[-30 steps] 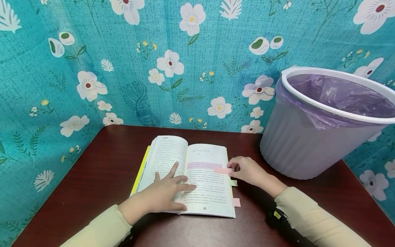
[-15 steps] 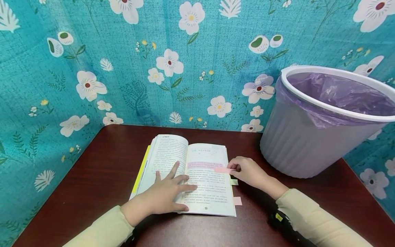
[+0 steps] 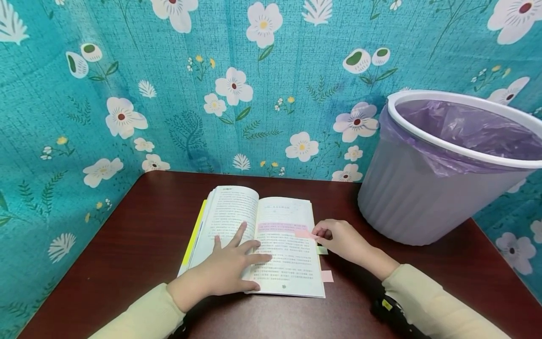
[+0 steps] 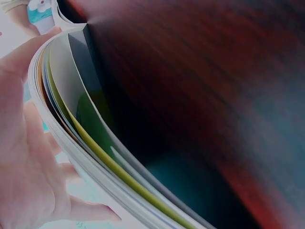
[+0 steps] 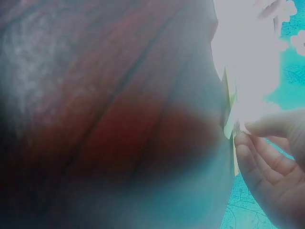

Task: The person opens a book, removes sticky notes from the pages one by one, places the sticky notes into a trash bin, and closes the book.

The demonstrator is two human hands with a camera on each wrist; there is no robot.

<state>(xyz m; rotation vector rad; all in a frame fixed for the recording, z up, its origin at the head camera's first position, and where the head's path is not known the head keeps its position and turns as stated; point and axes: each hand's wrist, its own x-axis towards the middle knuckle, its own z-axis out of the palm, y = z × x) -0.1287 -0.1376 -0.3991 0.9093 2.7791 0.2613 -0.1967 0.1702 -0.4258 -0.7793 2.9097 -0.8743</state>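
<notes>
An open book (image 3: 288,268) with printed pages lies on the dark wooden table. My left hand (image 3: 226,266) rests across its middle with the fingers spread, touching both pages. At the book's right edge my right hand (image 3: 340,239) pinches the outer end of a pink sticky tab (image 3: 302,233), whose other end lies on the right page just below a pink highlighted band. The left wrist view shows the left hand (image 4: 28,157) over the curved page edges. In the right wrist view the thumb and fingers of the right hand (image 5: 274,152) meet at the overexposed page edge.
A green tab (image 3: 322,250) and a lower pink tab (image 3: 328,276) stick out of the book's right edge. A grey trash bin (image 3: 410,197) with a purple liner stands at the table's back right. Behind the table (image 3: 106,263) hangs a teal floral cloth (image 3: 262,66).
My right hand has shifted slightly right and down while pinching the pink sticky tab. The left hand stays spread on the book.
</notes>
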